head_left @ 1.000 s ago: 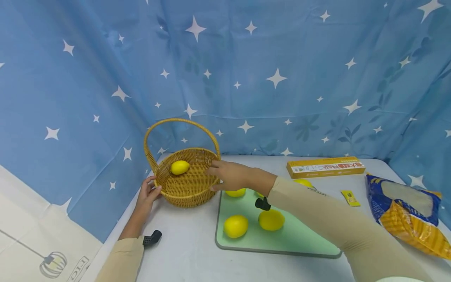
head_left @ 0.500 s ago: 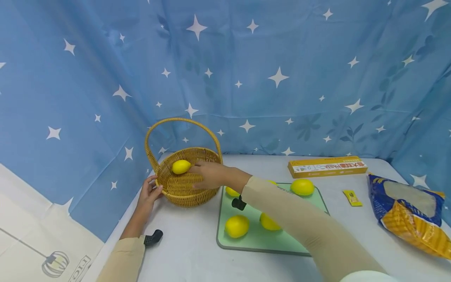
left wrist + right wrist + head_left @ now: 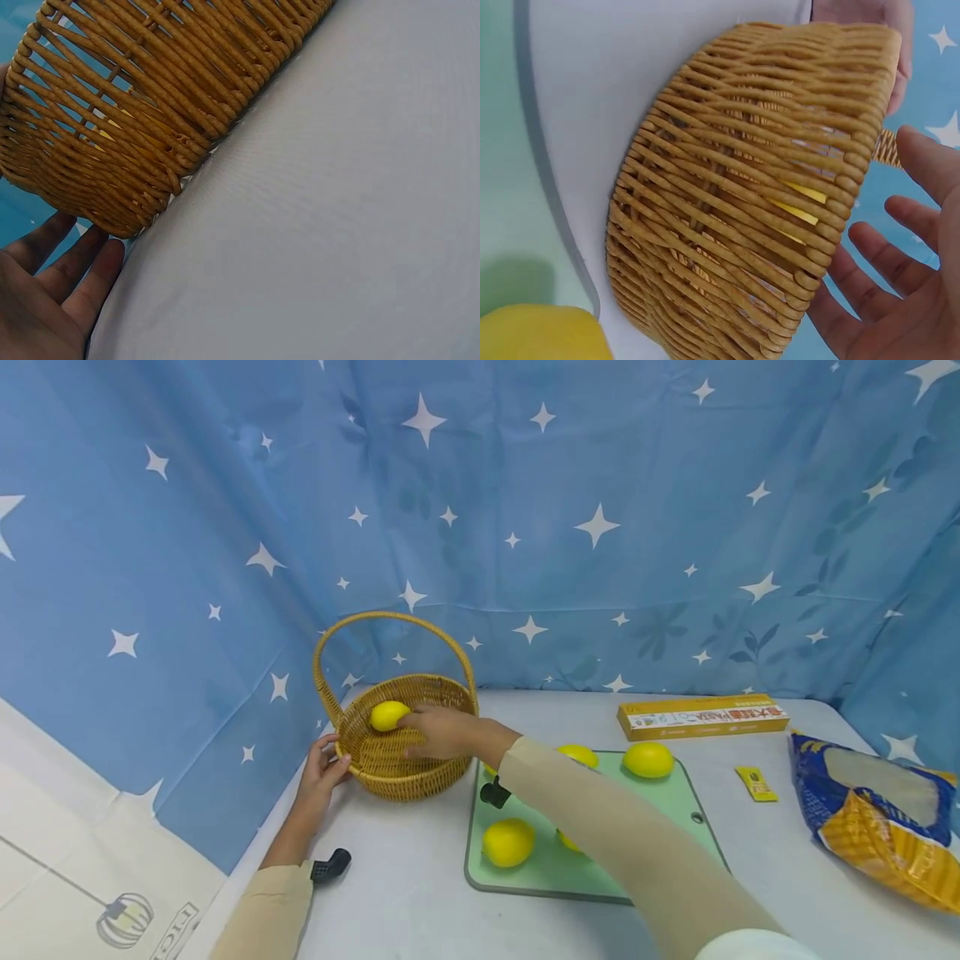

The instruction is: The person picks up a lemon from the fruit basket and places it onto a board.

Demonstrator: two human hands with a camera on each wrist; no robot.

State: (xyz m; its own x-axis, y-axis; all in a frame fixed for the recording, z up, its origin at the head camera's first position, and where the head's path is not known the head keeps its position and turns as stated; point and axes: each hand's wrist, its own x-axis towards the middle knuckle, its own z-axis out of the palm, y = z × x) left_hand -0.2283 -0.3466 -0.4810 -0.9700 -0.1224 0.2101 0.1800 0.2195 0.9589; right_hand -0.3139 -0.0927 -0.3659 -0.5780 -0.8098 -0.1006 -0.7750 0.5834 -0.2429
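A round wicker basket (image 3: 405,785) with a tall arched handle stands at the table's left. One lemon (image 3: 387,716) lies inside, against the far left wall; its yellow shows through the weave in the right wrist view. My left hand (image 3: 318,777) holds the near left rim, thumb at the rim and fingers (image 3: 94,277) along the outside wall. My right hand (image 3: 442,732) reaches over the right rim into the basket, fingertips beside the lemon. Its fingers (image 3: 889,259) are spread and loosely bent, and no object shows in the palm.
A green cutting board (image 3: 540,881) right of the basket bears several lemons (image 3: 508,842), some partly hidden by my right sleeve. Farther right are a pasta box (image 3: 705,717), a small yellow packet (image 3: 757,784) and a blue-orange bag (image 3: 873,814). A starry curtain (image 3: 525,527) hangs behind.
My right hand has moved left from the basket's right rim to beside the lemon inside, its arm uncovering more of the board's right side. My left hand keeps its hold on the rim.
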